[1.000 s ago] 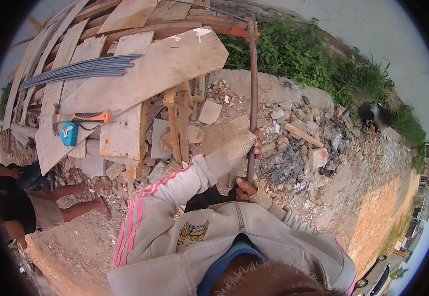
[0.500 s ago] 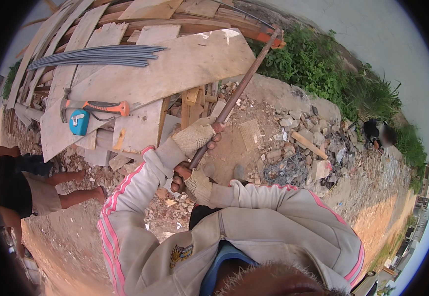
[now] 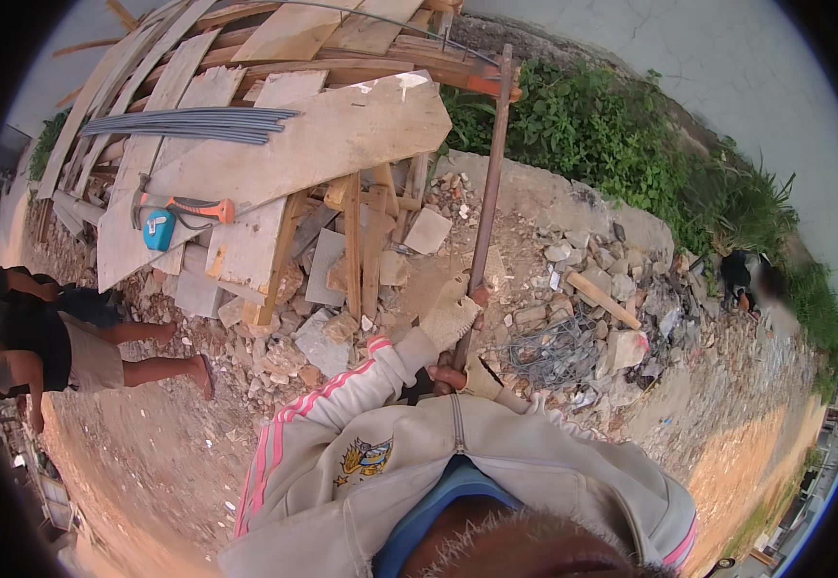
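Both hands hold a long rusty bar (image 3: 488,193) standing nearly upright over the rubble (image 3: 544,318) — left hand (image 3: 452,313), gloved, in a closed grip above the right hand (image 3: 448,374).

Both hands (image 3: 451,339) on rusty bar (image 3: 489,183)

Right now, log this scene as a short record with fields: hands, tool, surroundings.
left hand: gloved, gripping the bar
right hand, on the bar just below the left
tool: long rusty metal bar, held nearly upright, lower end hidden behind the hands
ground: rubble and a tangle of wire
behind: stacked wooden boards, with a hammer and a blue tape measure on them
nearby: another person at left
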### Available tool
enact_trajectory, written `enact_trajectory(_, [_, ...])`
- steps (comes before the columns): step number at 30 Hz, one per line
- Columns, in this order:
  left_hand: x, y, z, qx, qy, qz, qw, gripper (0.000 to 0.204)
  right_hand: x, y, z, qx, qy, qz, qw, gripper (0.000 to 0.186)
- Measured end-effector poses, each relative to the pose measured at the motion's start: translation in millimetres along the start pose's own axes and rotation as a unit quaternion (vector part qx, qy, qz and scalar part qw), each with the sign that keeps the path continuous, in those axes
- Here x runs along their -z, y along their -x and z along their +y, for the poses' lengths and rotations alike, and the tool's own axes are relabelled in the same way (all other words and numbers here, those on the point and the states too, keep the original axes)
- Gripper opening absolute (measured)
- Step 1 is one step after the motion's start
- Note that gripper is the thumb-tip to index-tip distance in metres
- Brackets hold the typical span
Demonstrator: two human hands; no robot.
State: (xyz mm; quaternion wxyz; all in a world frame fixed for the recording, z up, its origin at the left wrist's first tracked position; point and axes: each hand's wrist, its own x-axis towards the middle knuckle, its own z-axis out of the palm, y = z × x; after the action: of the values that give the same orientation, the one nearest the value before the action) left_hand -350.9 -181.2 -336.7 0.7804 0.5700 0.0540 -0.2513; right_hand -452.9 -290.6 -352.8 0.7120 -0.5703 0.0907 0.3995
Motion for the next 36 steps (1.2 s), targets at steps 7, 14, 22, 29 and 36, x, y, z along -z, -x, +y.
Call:
enact_trajectory(7, [-93.7, -17.7, 57.1, -0.139, -0.168, -0.121, 0.968, 0.031, 126.2, 41.9, -26.0, 0.181, 0.167, 0.131, 0.96, 0.032])
enact_trajectory(14, [-69.9, -115.0, 138.8, -0.342, -0.403, -0.039, 0.848, 0.041, 194.4, 71.8, -107.0, 0.302, 0.191, 0.401, 0.844, 0.039])
enact_trajectory(22, [116.2, -287.0, 301.8, -0.351, -0.589, 0.278, 0.673, 0.029, 229.9, 51.3, -77.3, 0.26, 0.426, 0.405, 0.767, 0.035])
enact_trajectory(29, [160.3, -396.7, 327.1, -0.247, -0.82, 0.109, 0.505, 0.035, 232.0, 0.8, -104.4, 0.183, 0.212, 0.453, 0.846, 0.028])
enact_trajectory(36, [199.3, -442.0, 334.0, -0.312, -0.821, 0.011, 0.479, 0.033, 227.0, -33.5, -167.7, 0.073, 0.267, 0.462, 0.842, 0.039])
